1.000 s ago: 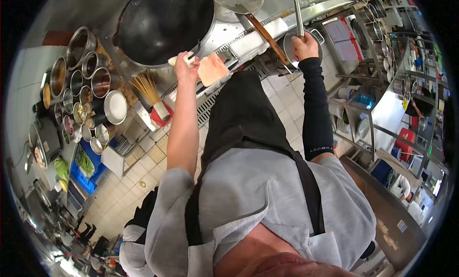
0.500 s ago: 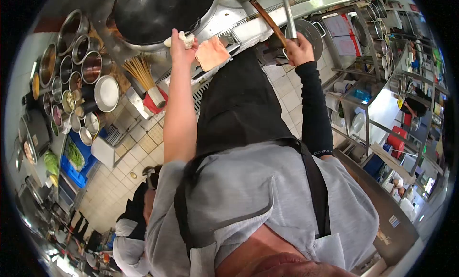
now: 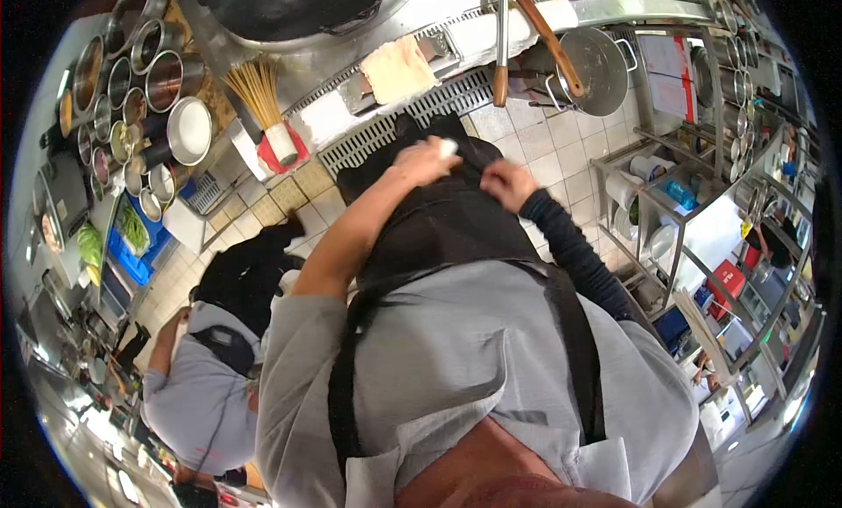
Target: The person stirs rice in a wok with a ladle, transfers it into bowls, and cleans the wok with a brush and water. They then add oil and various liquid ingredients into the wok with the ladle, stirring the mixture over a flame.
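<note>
My left hand (image 3: 425,162) is in front of the black apron (image 3: 438,223), closed on a white cloth (image 3: 448,148) that shows at its fingertips. To its right, my right hand (image 3: 510,185) has curled fingers at the apron's edge; blur hides what they grip, if anything. Forward of both hands, a pale folded cloth (image 3: 399,70) lies on the stove's front edge. Two long-handled tools rest further right, one with a metal shaft (image 3: 502,34) and one with a wooden handle (image 3: 553,47). The large black wok (image 3: 294,8) sits at the top.
Bamboo sticks (image 3: 256,96) stand bundled at the left of the stove front. Several metal pots (image 3: 164,80) crowd the far left. A large pot (image 3: 595,74) stands right of the tools, beside metal shelving (image 3: 671,205). Another person (image 3: 200,385) is at the lower left.
My right hand has let go of the tool handle and come back to the apron. My left hand has moved from the wok rim to the apron with the white cloth. The other person shows more.
</note>
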`<state>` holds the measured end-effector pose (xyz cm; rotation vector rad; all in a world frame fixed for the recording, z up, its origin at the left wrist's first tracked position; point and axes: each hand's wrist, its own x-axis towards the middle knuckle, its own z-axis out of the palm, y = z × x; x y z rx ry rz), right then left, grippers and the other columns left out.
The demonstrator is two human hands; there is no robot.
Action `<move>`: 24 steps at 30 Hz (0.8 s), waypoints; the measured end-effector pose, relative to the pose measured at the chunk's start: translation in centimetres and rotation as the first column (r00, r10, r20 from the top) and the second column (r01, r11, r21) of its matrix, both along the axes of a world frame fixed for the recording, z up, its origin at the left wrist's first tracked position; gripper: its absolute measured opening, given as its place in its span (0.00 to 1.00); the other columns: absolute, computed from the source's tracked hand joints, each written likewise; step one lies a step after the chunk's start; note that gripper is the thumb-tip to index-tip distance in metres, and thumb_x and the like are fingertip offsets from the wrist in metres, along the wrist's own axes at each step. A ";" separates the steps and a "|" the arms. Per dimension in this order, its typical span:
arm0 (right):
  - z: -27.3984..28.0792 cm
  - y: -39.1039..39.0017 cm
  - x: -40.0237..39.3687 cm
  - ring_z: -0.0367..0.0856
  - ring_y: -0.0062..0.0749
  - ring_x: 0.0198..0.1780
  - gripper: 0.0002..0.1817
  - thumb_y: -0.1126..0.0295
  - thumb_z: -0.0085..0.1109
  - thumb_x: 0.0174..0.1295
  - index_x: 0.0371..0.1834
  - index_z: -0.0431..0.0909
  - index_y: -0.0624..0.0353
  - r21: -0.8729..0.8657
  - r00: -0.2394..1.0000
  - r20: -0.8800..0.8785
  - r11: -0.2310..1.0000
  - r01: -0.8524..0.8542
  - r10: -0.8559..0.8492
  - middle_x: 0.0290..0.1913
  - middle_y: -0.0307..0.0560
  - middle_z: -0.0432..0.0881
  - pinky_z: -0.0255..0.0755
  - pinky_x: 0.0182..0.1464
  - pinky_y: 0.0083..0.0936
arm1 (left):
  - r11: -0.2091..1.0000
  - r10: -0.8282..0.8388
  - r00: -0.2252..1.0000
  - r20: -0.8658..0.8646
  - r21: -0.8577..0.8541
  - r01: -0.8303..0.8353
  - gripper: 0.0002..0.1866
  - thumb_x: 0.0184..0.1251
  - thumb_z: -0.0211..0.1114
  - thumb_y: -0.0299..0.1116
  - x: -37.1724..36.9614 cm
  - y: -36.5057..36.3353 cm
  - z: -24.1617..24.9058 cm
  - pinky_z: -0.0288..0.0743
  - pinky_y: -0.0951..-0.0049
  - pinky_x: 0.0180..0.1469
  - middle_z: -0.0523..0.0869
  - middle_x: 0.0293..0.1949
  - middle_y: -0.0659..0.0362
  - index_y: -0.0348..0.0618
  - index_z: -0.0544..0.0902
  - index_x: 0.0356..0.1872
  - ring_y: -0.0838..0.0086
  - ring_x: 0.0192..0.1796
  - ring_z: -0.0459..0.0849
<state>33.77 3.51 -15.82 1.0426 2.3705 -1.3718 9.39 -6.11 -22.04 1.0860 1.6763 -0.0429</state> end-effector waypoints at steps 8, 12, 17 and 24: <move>4.7 -1.8 4.5 0.68 0.39 0.72 0.19 0.63 0.59 0.73 0.63 0.82 0.58 -0.417 0.980 -0.161 0.908 0.043 -0.120 0.67 0.49 0.72 0.63 0.73 0.32 | 0.868 0.448 0.885 0.125 0.177 -0.464 0.32 0.66 0.66 0.55 -1.9 -4.3 3.9 0.77 0.56 0.57 0.84 0.53 0.41 0.33 0.80 0.55 0.51 0.56 0.84; 3.9 -2.3 7.2 0.67 0.38 0.73 0.19 0.62 0.57 0.74 0.62 0.83 0.59 -0.600 0.962 -0.121 0.789 0.127 -0.247 0.70 0.47 0.70 0.64 0.73 0.33 | 0.957 -0.021 0.874 0.485 0.262 -0.122 0.35 0.67 0.66 0.59 6.9 -1.3 5.2 0.72 0.58 0.66 0.81 0.57 0.44 0.37 0.75 0.61 0.54 0.63 0.79; 2.3 -1.8 11.0 0.69 0.37 0.72 0.17 0.63 0.56 0.75 0.58 0.85 0.61 -0.687 0.946 -0.092 0.707 0.166 -0.312 0.71 0.46 0.71 0.64 0.73 0.34 | 1.000 -0.024 0.970 -0.241 -0.019 0.020 0.33 0.68 0.64 0.56 5.8 -5.7 -9.0 0.77 0.52 0.59 0.80 0.54 0.37 0.36 0.74 0.61 0.46 0.59 0.82; 1.8 -1.5 14.4 0.73 0.35 0.69 0.15 0.62 0.60 0.74 0.53 0.88 0.60 -0.699 0.914 -0.031 0.662 0.270 -0.405 0.70 0.44 0.72 0.65 0.71 0.31 | 0.922 0.201 0.950 0.239 0.281 -0.266 0.32 0.64 0.70 0.51 5.9 -0.1 -6.6 0.78 0.53 0.59 0.81 0.59 0.43 0.40 0.74 0.61 0.48 0.55 0.84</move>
